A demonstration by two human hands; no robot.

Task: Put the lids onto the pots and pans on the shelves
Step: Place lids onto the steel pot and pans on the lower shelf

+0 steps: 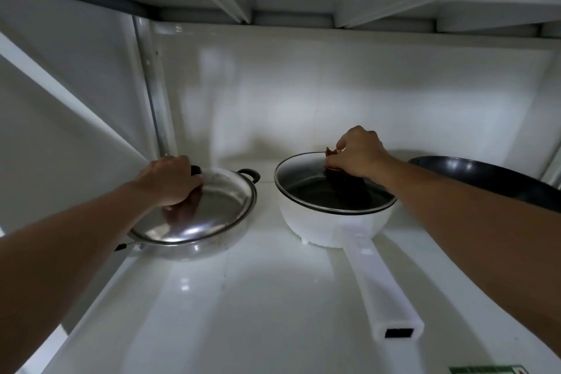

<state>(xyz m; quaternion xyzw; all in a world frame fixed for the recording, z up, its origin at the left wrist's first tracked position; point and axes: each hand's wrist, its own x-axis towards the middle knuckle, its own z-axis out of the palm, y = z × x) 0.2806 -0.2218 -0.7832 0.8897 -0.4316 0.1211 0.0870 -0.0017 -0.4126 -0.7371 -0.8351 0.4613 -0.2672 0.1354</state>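
1. White shelf [243, 297]: carries three pieces of cookware side by side.
2. White pan [328, 225]: stands right of centre, its long handle pointing toward the viewer. Glass lid [306, 179] sits on its rim, apparently tilted up at the rear.
3. Steel pan [194, 247]: stands at left. Steel lid [212, 209] rests on top of it.
4. Black pan [498, 179]: far right, uncovered.
5. Left hand [170, 181]: closed over the steel lid's knob, which it hides.
6. Right hand [358, 155]: fingers pinch the glass lid's dark knob.
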